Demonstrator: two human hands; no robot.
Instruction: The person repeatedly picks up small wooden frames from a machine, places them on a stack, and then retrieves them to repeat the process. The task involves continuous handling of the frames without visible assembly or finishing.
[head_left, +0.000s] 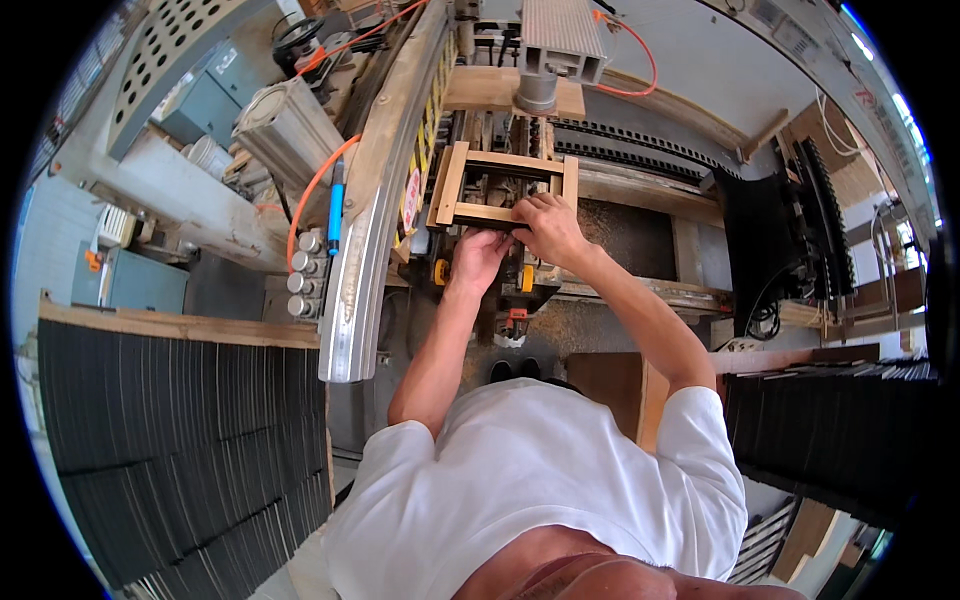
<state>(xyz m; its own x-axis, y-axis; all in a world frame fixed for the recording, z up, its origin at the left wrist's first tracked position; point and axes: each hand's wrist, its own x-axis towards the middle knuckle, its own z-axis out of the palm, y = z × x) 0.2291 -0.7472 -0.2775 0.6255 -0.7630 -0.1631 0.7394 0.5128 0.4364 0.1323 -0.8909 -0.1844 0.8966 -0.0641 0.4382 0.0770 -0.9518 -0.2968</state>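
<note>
A rectangular frame of light wood lies on the machine bed in front of me. My right hand is closed, its bent fingers over the frame's near rail at the right. Just left of it and a little lower, my left hand has its fingers curled together under the same rail. The fingertips of both hands almost meet there. What the left fingers hold, if anything, is hidden. Beyond the frame, a metal cylinder hangs over a crosswise wooden board.
A long metal beam with a blue pen-like tool runs along the left. Stacked dark panels stand at left, more dark panels at right. A black cable chain and sheet hang at right.
</note>
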